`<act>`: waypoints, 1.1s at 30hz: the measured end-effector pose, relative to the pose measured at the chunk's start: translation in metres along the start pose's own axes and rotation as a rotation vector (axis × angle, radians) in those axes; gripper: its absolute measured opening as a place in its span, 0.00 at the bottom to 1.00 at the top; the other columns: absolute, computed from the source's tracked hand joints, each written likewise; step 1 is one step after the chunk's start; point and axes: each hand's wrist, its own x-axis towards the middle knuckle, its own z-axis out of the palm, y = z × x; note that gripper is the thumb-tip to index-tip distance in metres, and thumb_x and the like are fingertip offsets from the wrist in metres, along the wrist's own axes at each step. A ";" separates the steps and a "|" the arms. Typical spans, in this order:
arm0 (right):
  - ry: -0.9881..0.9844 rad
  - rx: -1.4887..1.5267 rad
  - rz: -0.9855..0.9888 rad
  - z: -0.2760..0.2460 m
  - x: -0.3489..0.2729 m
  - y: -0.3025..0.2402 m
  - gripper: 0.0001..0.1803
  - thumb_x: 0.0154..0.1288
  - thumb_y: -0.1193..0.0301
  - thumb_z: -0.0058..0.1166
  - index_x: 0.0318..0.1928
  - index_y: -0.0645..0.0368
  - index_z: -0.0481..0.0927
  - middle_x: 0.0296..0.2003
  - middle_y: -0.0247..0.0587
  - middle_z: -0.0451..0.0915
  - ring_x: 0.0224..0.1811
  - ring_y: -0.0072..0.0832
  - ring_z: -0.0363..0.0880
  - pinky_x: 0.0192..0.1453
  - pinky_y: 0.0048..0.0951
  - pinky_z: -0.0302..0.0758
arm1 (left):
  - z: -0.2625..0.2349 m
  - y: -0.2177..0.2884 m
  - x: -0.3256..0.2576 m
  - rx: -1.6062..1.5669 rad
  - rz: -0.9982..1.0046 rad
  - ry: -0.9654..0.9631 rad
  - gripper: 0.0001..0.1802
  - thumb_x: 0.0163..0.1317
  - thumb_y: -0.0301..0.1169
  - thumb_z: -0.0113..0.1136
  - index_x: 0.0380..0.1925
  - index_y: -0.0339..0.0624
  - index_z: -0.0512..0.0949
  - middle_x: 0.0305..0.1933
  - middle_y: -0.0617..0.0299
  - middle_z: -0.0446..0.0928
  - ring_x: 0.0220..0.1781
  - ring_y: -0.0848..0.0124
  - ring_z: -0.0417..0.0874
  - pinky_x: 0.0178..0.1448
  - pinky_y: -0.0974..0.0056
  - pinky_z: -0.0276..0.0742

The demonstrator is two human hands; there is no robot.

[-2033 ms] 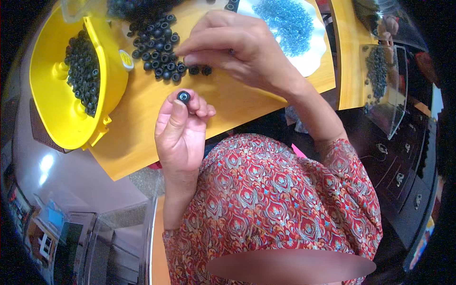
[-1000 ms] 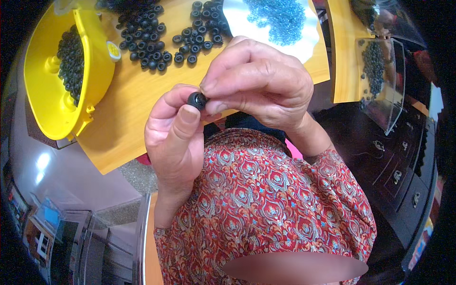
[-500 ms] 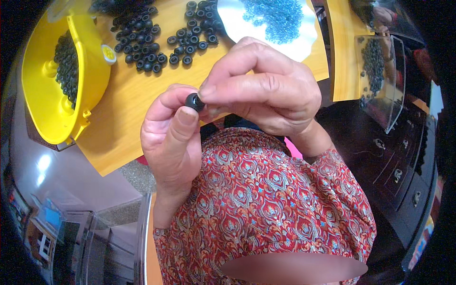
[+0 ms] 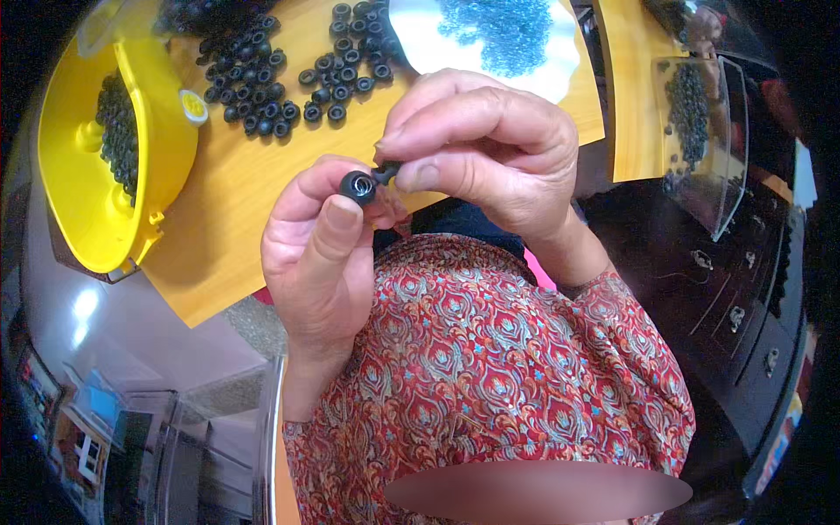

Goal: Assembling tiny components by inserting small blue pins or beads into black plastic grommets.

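By the table's bare near edge, the left hand pinched a black cap, the right hand a smaller piece.

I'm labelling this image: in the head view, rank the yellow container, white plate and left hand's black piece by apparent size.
1. Yellow container
2. White plate, partly hidden
3. Black piece in left hand

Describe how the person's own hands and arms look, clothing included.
The left hand and right hand are bare: no gloves, watch or bracelet show. The left sleeve and right sleeve are red with a grey, orange and blue pattern, ending short of the hands.
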 end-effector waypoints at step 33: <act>-0.185 -0.168 0.003 -0.016 0.012 -0.009 0.10 0.47 0.79 0.65 0.34 0.63 0.84 0.29 0.40 0.81 0.32 0.28 0.80 0.35 0.24 0.75 | -0.013 0.001 0.001 0.256 0.055 -0.068 0.18 0.61 0.33 0.61 0.47 0.32 0.74 0.46 0.54 0.77 0.46 0.66 0.78 0.50 0.60 0.76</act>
